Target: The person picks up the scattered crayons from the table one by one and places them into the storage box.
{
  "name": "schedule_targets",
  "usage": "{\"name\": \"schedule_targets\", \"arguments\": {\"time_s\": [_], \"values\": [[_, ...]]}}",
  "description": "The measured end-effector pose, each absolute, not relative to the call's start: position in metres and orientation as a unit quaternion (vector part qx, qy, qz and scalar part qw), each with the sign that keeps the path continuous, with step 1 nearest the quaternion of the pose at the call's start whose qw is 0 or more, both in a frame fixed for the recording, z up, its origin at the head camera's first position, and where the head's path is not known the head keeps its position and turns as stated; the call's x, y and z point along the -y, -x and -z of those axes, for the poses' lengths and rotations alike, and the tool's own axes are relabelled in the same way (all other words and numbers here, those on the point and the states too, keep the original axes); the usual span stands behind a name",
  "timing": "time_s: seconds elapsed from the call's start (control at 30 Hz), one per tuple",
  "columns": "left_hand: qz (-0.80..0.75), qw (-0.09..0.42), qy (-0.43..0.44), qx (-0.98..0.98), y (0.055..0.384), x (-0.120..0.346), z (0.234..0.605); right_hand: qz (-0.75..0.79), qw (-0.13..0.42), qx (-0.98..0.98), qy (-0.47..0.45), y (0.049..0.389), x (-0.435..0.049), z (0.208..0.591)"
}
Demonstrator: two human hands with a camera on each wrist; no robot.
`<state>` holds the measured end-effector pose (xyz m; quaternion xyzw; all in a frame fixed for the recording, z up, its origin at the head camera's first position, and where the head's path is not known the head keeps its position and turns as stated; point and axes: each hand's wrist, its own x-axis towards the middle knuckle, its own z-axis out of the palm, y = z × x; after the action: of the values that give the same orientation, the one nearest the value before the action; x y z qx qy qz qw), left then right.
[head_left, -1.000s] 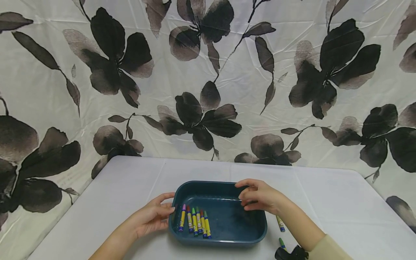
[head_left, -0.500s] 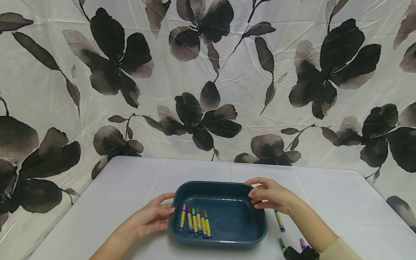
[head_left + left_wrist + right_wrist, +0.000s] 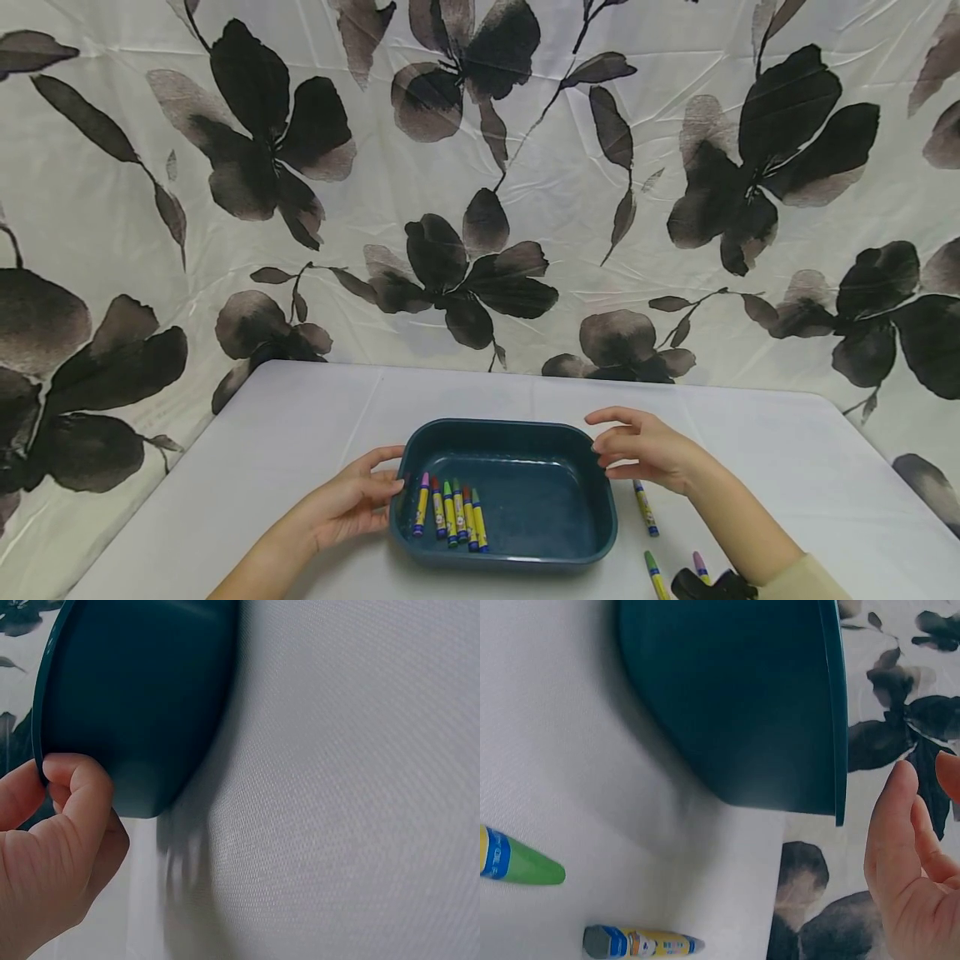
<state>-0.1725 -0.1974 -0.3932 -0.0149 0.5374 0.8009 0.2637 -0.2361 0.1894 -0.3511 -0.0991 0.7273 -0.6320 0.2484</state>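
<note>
A dark teal rectangular tray [image 3: 540, 517] sits on the white table. Inside it, toward the left, several yellow-wrapped crayons [image 3: 448, 512] lie side by side, with pink, red and green tips. My left hand [image 3: 348, 504] holds the tray's left end; in the left wrist view, thumb and finger pinch the rim [image 3: 37, 712]. Beside the far right corner, my right hand [image 3: 652, 450] hovers with loosely bent fingers and nothing between them. In the right wrist view its fingertips are apart from the tray wall [image 3: 742, 697].
To the right of the tray lie a yellow-wrapped crayon [image 3: 645, 508], a green-tipped crayon [image 3: 655, 575] and a purple-tipped crayon [image 3: 701, 567]. A black wrist device [image 3: 712, 586] on the right arm partly covers the purple one. Behind the table [image 3: 315, 400] hangs a floral cloth [image 3: 480, 183].
My right hand has moved right, from over the tray's far right corner to just outside it, uncovering more of the crayons on the table. The left hand and tray have stayed put.
</note>
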Motion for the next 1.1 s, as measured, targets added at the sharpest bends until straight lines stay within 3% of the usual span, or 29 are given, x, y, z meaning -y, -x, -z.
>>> {"name": "schedule_targets", "arguments": {"time_s": [1.1], "values": [[-0.802, 0.258, 0.018, -0.538, 0.172, 0.197, 0.394, 0.634, 0.263, -0.724, 0.068, 0.233, -0.224, 0.357]]}}
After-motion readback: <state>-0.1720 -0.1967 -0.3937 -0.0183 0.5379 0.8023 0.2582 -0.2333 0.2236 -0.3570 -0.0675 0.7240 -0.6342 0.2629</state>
